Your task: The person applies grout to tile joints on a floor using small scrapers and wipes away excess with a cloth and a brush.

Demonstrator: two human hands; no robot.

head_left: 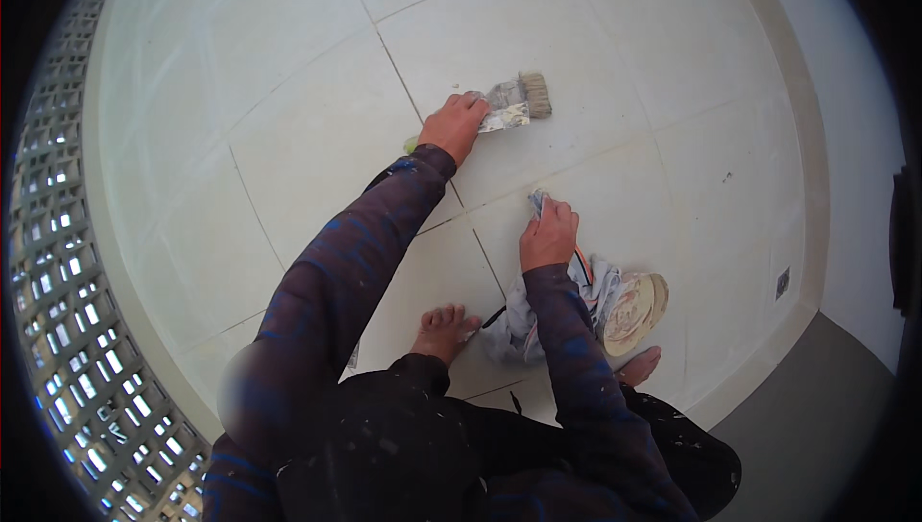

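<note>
Left hand: closed round a flat, paint-crusted brush with grey-tan bristles and a spattered, flat, metal-looking blade. Brush long axis: bristles between 2 and 3 o'clock, over pale floor tiles; floor contact cannot be told. Right hand: pinching a small, crumpled grey-white scrap, material unclear. Brush bristles at about 12 o'clock from it, apart; left hand nearer. Pale grey cloth bundle: 4 to 5 o'clock of right hand.

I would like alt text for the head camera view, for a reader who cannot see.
A person's left hand holds a wide, paint-spattered, pale-bristled brush; the right hand grips a small, crumpled, whitish piece of material. Around them are cream floor tiles and two bare feet.
</note>
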